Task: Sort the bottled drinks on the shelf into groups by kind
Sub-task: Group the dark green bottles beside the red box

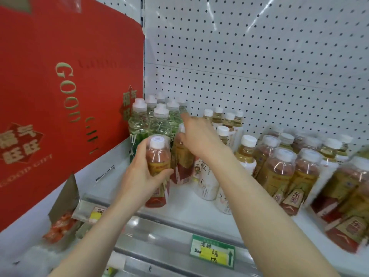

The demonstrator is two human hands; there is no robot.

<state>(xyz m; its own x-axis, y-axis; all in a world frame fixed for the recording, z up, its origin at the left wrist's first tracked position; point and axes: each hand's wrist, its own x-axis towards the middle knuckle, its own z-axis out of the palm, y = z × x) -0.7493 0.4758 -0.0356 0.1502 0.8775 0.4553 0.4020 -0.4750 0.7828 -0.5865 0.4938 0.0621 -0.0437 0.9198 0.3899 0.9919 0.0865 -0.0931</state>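
My left hand (140,172) grips a reddish tea bottle with a gold-and-red label (158,156) near the shelf's front left. My right hand (197,134) reaches further back with fingers spread, resting against a second red-label bottle (180,158); whether it grips that bottle is unclear. Behind them stand several clear green-label bottles (139,120). White-label bottles (207,176) fill the middle. More red-label tea bottles (283,172) crowd the right side.
A large red gift box (60,86) stands at the left against the shelf divider. The white shelf (183,208) has a front rail with a green and yellow price tag (212,254). A pegboard back wall (259,56) rises behind. Packaged goods (58,226) lie lower left.
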